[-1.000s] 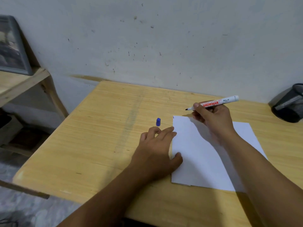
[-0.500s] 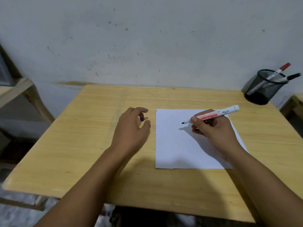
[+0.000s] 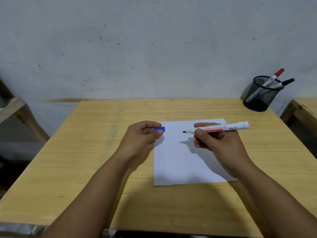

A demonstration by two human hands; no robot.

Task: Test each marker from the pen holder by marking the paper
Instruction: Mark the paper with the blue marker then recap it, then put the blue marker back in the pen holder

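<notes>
The right hand [image 3: 221, 143] was clenched around the marker [image 3: 217, 129], its fingers [image 3: 199, 133] pinching the barrel just behind the nib, so the tip pointed left and hung above the paper [image 3: 180, 162] without touching it. The left hand [image 3: 142, 140] pinched the blue cap [image 3: 159, 129] between thumb and fingertips, over the sheet's upper left corner.

The marker looked light and stiff, a smooth plastic tube; gripped low, near the nib, it should be easy to steer, though the glossy barrel could turn in a loose hold. The cap was small and slick, likely to roll if set down. The paper was thin and limp and lay loose on the surface [image 3: 85, 169], so it would probably slide under a stroke unless a hand pinned it.

The holder [image 3: 260, 95], a black mesh cup, stood well apart at the far right corner with a red-capped marker [image 3: 274, 77] and a black-capped one [image 3: 283, 84] leaning out. Their lower halves were lost behind the mesh, and whether more lay inside could not be told. No mark could be made out on the sheet, though the right hand and its shadow covered part of it.
</notes>
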